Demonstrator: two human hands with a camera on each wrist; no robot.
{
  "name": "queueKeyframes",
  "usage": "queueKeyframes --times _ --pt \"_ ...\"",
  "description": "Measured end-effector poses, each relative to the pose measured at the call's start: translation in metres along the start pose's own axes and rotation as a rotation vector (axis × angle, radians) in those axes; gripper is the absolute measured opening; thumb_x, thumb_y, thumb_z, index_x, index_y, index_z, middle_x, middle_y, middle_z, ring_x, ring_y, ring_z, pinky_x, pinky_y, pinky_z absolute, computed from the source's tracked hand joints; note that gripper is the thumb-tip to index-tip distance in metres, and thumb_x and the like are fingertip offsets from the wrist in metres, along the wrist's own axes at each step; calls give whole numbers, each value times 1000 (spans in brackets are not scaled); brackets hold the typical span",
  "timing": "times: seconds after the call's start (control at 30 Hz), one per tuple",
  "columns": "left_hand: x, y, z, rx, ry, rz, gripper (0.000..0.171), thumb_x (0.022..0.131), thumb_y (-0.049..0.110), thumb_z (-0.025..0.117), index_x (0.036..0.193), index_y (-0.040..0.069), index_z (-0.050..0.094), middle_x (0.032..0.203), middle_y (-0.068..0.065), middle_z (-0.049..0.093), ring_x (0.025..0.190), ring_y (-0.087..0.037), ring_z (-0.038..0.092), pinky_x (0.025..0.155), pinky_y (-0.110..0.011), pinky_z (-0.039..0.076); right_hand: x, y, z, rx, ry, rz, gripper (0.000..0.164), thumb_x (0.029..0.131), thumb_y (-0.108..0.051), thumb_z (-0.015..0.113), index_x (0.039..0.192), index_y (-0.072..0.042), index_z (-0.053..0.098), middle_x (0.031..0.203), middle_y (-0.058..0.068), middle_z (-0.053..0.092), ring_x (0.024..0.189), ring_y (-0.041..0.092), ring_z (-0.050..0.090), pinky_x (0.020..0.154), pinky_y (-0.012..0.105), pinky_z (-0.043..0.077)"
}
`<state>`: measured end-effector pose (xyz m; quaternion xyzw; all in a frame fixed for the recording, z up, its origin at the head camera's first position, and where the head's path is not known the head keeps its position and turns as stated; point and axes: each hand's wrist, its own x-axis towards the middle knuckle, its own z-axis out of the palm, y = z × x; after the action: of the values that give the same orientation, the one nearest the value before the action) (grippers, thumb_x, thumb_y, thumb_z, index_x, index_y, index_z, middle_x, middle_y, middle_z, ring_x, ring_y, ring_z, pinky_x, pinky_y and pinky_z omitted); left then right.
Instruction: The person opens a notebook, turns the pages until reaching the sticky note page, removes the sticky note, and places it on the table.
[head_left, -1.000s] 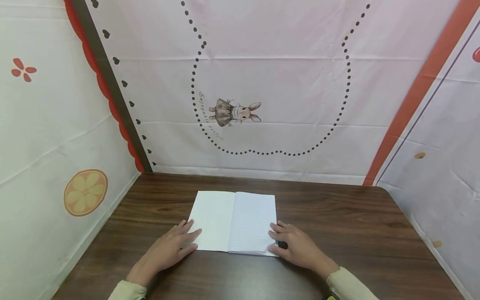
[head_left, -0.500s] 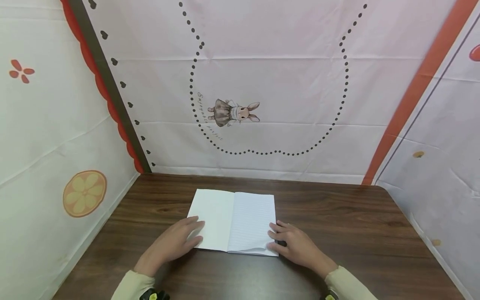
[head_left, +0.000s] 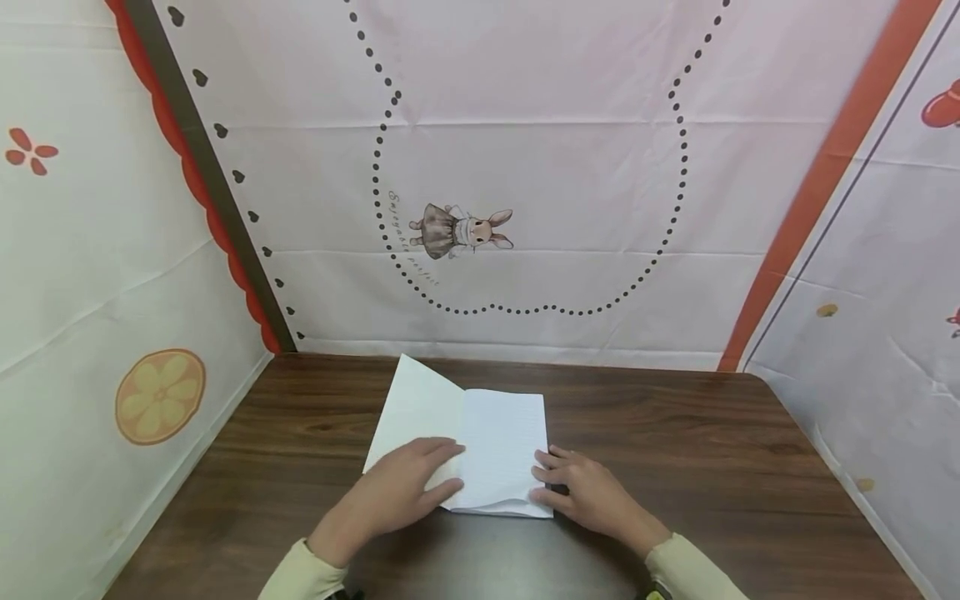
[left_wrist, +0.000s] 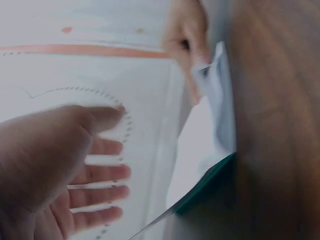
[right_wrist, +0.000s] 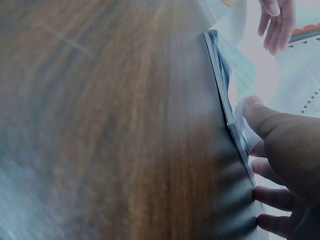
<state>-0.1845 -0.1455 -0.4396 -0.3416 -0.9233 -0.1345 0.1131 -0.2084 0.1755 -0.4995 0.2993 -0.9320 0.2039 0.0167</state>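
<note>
An open notebook (head_left: 504,446) lies on the table, a plain white left side and a faintly lined page on the right. Its left cover (head_left: 408,408) stands tilted up from the table; the green outer face (left_wrist: 207,185) shows in the left wrist view. My left hand (head_left: 405,483) is over the lower left part, its fingers extended toward the fold and hiding some of the cover. At the right edge rests my right hand (head_left: 588,492). Its thumb (right_wrist: 257,112) touches the page near the lower corner, where the sheets bulge, and its fingers lie along the edge.
The brown wood-grain table (head_left: 675,442) is enclosed by pale printed cloth walls. A rabbit picture (head_left: 461,232) marks the back cloth, and an orange slice print (head_left: 160,396) the left one.
My left hand has moved right from the notebook's left edge to near the fold. The left cover has risen into a tilt. My right hand stays almost still at the right edge.
</note>
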Motion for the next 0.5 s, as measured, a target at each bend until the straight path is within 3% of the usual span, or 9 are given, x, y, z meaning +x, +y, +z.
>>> queueKeyframes --times 0.3,0.5 --pt "23 25 42 38 -36 154 46 101 48 60 132 15 67 133 -3 67 121 -20 64 99 -39 54 0 -1 -2 5 -3 1 59 97 -59 58 127 -11 73 141 4 63 136 34 55 106 55 47" --pt "38 33 65 131 -32 250 50 99 56 59 130 18 68 133 -1 67 121 -16 64 97 -35 55 0 0 -2 -4 -5 -8 57 98 -57 58 127 -11 73 141 5 63 135 34 55 106 55 48"
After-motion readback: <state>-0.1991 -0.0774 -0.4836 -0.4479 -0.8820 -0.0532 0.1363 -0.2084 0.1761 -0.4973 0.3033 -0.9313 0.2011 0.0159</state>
